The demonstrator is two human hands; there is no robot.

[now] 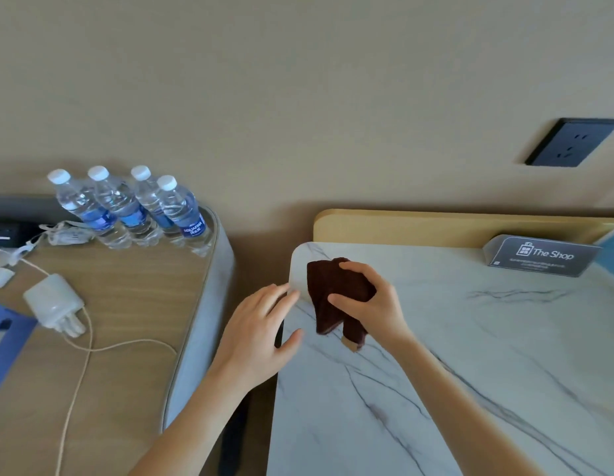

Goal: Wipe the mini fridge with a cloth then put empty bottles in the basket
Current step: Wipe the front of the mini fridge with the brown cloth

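Note:
My right hand (371, 304) grips a bunched dark brown cloth (328, 290) above the near-left corner of a white marble-patterned top (470, 338). Two ends of the cloth hang down toward the surface. My left hand (261, 324) lies flat with straight fingers at the left edge of that marble top, just left of the cloth. Several clear water bottles (127, 207) with white caps and blue labels stand upright in a group at the back of the wooden table (134, 304) on the left. No fridge door and no basket show.
A white charger (55, 304) with its cable trails across the wooden table beside a blue folder (3, 338). "The Shop" sign (542, 255) stands at the back right of the marble top. A black wall socket (573, 142) sits above. A dark gap separates both surfaces.

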